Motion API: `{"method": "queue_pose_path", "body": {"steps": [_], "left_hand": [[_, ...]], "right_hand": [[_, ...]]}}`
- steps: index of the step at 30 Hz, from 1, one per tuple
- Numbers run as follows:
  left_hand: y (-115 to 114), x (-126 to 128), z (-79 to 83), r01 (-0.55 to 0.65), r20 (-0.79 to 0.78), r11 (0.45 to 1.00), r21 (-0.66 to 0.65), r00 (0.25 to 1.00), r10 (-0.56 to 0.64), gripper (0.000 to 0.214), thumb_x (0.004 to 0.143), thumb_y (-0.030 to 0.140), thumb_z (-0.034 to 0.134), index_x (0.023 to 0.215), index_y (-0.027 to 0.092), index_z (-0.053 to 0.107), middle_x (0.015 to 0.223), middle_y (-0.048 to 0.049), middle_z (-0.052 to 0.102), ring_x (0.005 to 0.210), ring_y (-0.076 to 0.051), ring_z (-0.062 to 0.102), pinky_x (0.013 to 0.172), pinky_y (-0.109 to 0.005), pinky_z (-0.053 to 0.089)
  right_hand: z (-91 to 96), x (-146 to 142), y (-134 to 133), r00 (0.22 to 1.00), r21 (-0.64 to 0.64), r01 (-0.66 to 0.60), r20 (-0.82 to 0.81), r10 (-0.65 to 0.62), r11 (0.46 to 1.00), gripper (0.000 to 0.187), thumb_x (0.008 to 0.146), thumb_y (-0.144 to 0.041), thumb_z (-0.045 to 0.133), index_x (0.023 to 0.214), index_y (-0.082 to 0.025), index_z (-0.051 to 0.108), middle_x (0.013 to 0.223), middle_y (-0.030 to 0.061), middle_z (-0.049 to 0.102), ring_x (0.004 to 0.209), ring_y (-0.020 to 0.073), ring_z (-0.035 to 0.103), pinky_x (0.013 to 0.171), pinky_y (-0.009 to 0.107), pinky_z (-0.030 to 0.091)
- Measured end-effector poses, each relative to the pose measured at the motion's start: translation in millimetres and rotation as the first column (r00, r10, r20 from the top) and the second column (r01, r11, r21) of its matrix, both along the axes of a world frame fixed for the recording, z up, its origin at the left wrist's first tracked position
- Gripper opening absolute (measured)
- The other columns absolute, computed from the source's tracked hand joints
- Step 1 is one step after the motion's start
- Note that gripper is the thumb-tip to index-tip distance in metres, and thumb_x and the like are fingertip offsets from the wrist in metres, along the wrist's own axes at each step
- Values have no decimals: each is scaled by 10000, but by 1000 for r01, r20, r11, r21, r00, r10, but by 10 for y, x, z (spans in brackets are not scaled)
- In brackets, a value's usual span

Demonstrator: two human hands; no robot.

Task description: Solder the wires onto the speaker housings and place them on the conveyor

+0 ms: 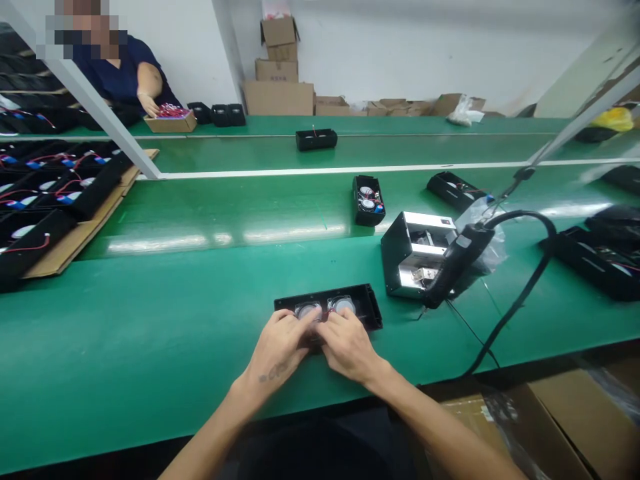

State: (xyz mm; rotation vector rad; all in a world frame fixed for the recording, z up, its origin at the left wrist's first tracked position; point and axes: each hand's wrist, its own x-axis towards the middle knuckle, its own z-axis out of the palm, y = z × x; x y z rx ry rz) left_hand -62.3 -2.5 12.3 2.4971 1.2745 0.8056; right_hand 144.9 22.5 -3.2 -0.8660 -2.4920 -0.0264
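A long black speaker housing lies on the green mat in front of me, with two round grey-coned speakers inside. Over its near side, my left hand has its fingers bent and its index finger against the left speaker. My right hand is closed beside it, fingertips low between the two speakers. The fingertips of both hands nearly meet, and whatever they pinch there is hidden. Right of the housing hangs a black electric screwdriver with its bit pointing down, before a metal-and-black screw feeder.
Behind, a belt carries black housings with speakers and wires. More housings fill a cardboard sheet at left. A co-worker reaches into a small box. The screwdriver's cable loops at right; cartons stand below the table edge.
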Motion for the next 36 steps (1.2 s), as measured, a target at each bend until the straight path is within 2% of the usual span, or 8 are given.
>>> {"method": "queue_pose_path", "body": {"steps": [6,9,12,15,19,27,31,36], "left_hand": [[-15,37,3,-17,21,996,88,1000,15,621,842,32,597,1425,227,501,948,-2,758,813,-184,680,932,-410,489],[-18,36,-44,-23,27,994,106,999,20,577,832,12,583,1372,212,545,909,8,750,794,-171,681,938,-405,475],[-23,35,-77,-34,31,993,113,999,31,553,840,9,590,1355,208,567,901,15,749,793,-156,688,962,-394,460],[-11,41,-83,-59,33,987,152,998,55,443,906,128,665,1334,212,592,867,22,749,755,-146,688,960,-384,458],[41,60,-82,-104,45,977,184,994,97,472,892,436,773,1283,214,630,791,34,733,694,-146,675,953,-387,471],[81,72,-168,-172,53,936,308,985,164,476,856,488,799,1230,223,670,708,52,701,587,-136,615,884,-383,507],[110,151,-200,-194,82,906,376,981,176,427,850,423,818,1200,218,685,680,55,685,569,-136,602,847,-374,512],[194,354,-174,-190,103,898,397,981,162,389,862,448,803,1146,205,695,664,53,673,601,-137,622,801,-348,506]], "right_hand": [[330,194,-74,979,-88,-104,-184,86,991,289,868,-33,570,1122,-166,610,925,69,726,865,224,625,778,395,461],[543,638,-49,822,10,197,-546,-160,980,301,835,-83,718,1093,-209,630,1033,69,722,966,239,657,859,419,523],[646,1153,119,466,-35,693,-740,-485,720,420,831,-236,785,1220,-203,631,1180,121,652,1027,278,641,884,474,531],[647,1498,371,351,-209,785,-625,-697,583,647,850,-454,757,1391,-172,541,1364,199,570,1165,337,611,961,555,517],[558,1575,554,317,-477,615,-580,-750,628,523,808,-515,778,1177,-190,600,1045,109,725,950,276,697,878,483,573],[588,1488,419,141,-535,186,-815,-562,824,263,823,-312,767,977,-215,578,575,-85,572,481,121,541,542,284,465],[903,1539,520,-10,-313,318,-945,-327,895,288,841,-281,747,1043,-240,547,578,-111,548,441,106,515,508,273,451],[1036,1474,729,113,-238,351,-949,-293,906,292,861,-297,736,1061,-238,532,568,-117,572,416,106,515,510,290,475]]}}
